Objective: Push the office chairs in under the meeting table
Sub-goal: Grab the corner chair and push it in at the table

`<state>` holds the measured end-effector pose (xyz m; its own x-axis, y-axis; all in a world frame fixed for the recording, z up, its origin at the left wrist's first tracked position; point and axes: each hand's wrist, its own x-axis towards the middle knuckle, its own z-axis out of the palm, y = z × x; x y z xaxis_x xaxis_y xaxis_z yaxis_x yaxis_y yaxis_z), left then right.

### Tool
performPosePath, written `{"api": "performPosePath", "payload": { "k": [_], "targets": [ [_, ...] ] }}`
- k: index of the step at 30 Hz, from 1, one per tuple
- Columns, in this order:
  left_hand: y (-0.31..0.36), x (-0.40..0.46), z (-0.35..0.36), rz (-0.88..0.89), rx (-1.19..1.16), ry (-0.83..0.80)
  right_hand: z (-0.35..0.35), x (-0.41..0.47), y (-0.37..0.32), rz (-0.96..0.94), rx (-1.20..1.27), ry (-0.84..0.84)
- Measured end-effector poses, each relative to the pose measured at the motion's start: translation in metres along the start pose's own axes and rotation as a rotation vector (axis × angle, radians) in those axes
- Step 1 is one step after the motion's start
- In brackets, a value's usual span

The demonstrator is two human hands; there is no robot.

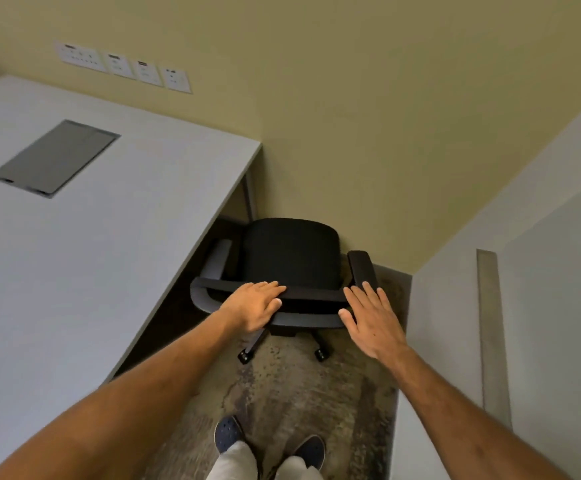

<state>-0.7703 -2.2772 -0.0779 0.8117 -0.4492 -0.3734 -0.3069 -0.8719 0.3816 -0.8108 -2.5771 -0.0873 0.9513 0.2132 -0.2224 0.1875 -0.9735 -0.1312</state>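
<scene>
A black office chair stands on the carpet beside the right edge of the grey meeting table, its seat facing the beige wall and its left armrest just under the table edge. My left hand lies flat on the top of the chair's backrest, fingers together, not curled around it. My right hand is spread at the backrest's right end, near the right armrest; I cannot tell if it touches. Two castors show below the backrest.
A grey cable hatch is set into the tabletop. Wall sockets sit on the beige wall behind. A grey-white wall or panel closes in the right side, leaving a narrow carpeted aisle where my feet stand.
</scene>
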Motion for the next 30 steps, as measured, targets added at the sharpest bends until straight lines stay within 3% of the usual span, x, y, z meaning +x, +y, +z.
{"api": "performPosePath", "payload": {
  "k": [3,9,16,24,30],
  "targets": [
    [-0.031,-0.021,-0.002,-0.084,0.108,0.034,0.009,-0.011,-0.033,0.016,0.046,0.068],
    [-0.064,-0.041,0.003,-0.041,0.174,0.080,0.028,-0.030,-0.084,0.086,0.083,0.145],
    [-0.060,-0.088,0.029,0.014,0.180,0.097,0.043,-0.074,-0.111,0.139,0.097,0.201],
    [-0.069,-0.183,0.047,0.151,0.203,0.002,0.075,-0.171,-0.144,0.156,0.170,0.262],
    [-0.115,-0.248,0.068,0.054,0.153,0.113,0.090,-0.222,-0.133,0.115,0.133,0.207]
  ]
}}
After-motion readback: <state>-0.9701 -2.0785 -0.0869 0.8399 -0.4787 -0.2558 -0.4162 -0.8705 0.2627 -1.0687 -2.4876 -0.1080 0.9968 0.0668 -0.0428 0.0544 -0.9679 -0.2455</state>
